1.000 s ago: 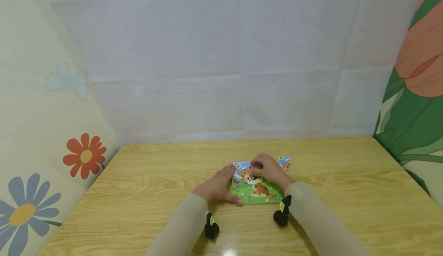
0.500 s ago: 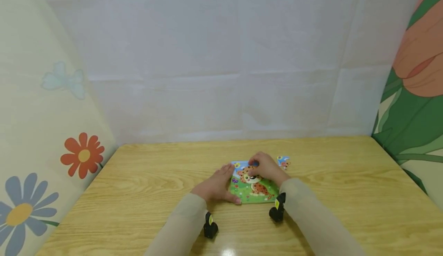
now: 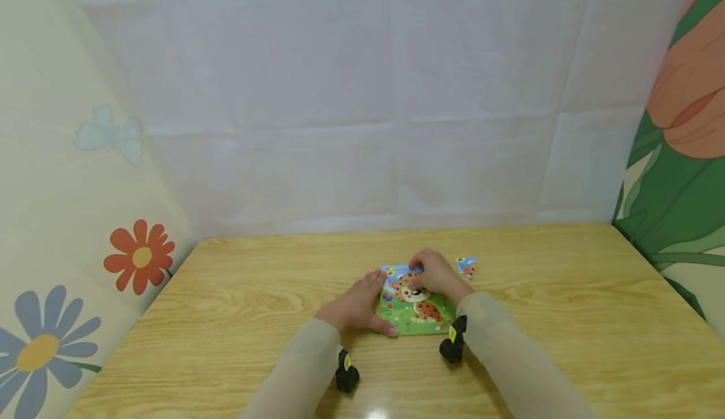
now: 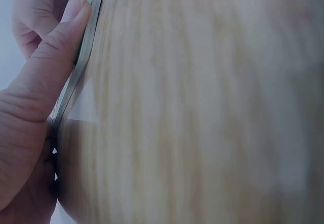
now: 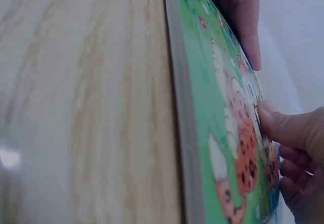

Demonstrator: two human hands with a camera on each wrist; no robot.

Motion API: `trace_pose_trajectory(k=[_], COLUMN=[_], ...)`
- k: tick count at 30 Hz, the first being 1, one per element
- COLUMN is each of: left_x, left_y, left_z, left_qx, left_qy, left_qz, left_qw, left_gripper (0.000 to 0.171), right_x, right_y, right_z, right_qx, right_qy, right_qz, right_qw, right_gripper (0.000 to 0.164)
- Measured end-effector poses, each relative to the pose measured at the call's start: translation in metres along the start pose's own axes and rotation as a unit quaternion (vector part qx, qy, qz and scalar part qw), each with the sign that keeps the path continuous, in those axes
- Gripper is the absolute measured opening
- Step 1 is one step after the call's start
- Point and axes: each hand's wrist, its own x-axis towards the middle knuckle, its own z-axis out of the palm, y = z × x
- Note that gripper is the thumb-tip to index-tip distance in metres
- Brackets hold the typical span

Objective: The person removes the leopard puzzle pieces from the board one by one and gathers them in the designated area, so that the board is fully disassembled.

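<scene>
Left fingers [image 3: 373, 276] apart at left edge of puzzle [image 3: 418, 312] | right fingers [image 3: 420, 258] bent, grip unclear | room leftward on tabletop [image 3: 255, 287]

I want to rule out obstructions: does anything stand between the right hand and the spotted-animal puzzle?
Nothing visible does: the right hand touches the puzzle directly, and the loose piece lies off to the right.

We are seeing 1 red flower [image 3: 141, 257] and 1 blue flower [image 3: 38, 353] at lower left, a butterfly [image 3: 113, 136] above, white cloth [image 3: 340, 92] across the top, an orange bloom [image 3: 693, 104] upper right.
</scene>
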Motion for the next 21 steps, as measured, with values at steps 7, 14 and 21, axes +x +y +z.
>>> trace_pose_trajectory(k=[7,14,21], left_x=[-0.0001,-0.0007,0.0001], left_y=[0.0014,0.0021,0.0014], left_z=[-0.0002,-0.0018,-0.0009], left_qx=[0.000,-0.004,0.000], left_qy=[-0.001,-0.005,-0.005], left_qz=[-0.012,-0.020,-0.017], left_qw=[0.9999,0.9998,0.9998], left_gripper=[0.119,0.118,0.119], right_x=[0.0006,0.0005,-0.0004], right_y=[-0.0007,0.0025,0.0025], right_z=[-0.0005,0.0000,-0.0023], right_qx=[0.000,0.016,-0.007], right_qy=[-0.006,-0.005,-0.005], right_qz=[0.006,-0.014,-0.028], right_qw=[1.000,1.000,1.000], right_gripper=[0.032,0.039,0.030])
